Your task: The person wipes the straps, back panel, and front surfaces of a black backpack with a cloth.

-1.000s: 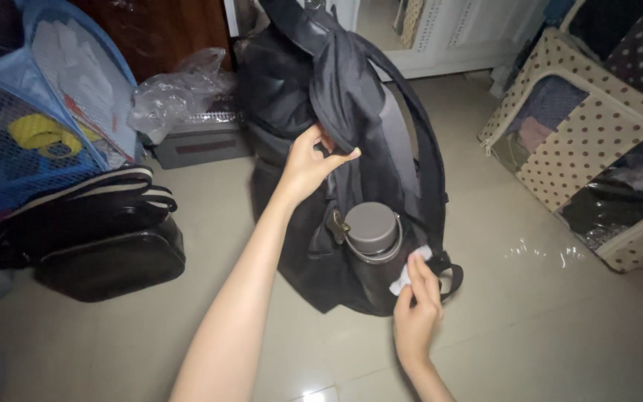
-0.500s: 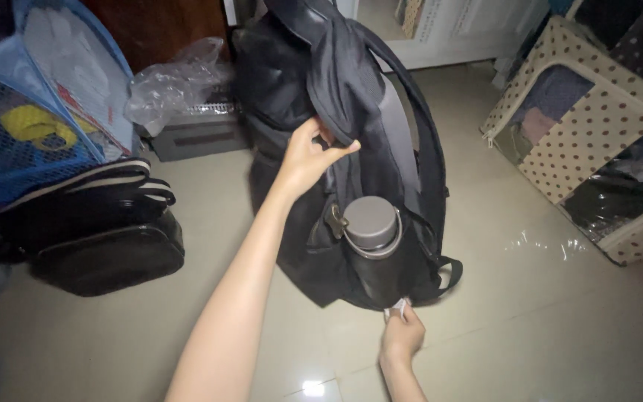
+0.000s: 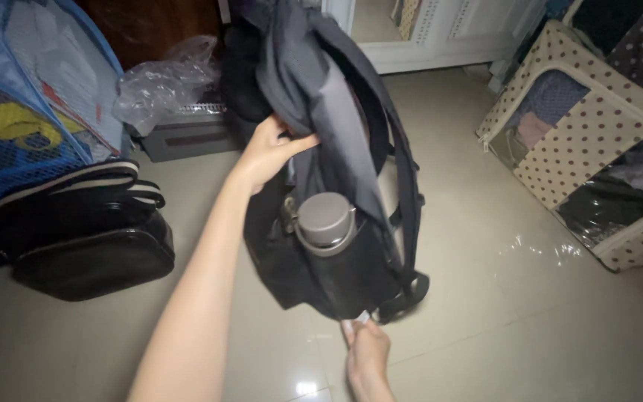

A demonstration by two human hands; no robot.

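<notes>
Black backpack [image 3: 321, 223] stood upright on the pale tiled floor [image 3: 500, 298], middle of the scene, tilted slightly to the left. Left hand [image 3: 268, 151] was closed on a fold of the dark fabric near the top of the pack, thumb pointing right, holding it up. Right hand [image 3: 366, 350] sat at the near bottom edge of the pack, fingers pinched on a small white cloth [image 3: 356, 320] pressed against the base (only a corner of the cloth showed). A grey-capped bottle [image 3: 326, 223] stood in the side pocket, its lid clear of the pocket rim, between the two hands. To the left, a black handbag [image 3: 83, 246] with pale-edged straps lay on the floor, and behind it a blue mesh hamper [image 3: 24, 126]. Far left of the pack, a crumpled clear plastic bag [image 3: 161, 82] rested on a grey box [image 3: 187, 138]. To the right, well apart, sat a dotted fabric storage box [image 3: 597, 141] with clear windows.
</notes>
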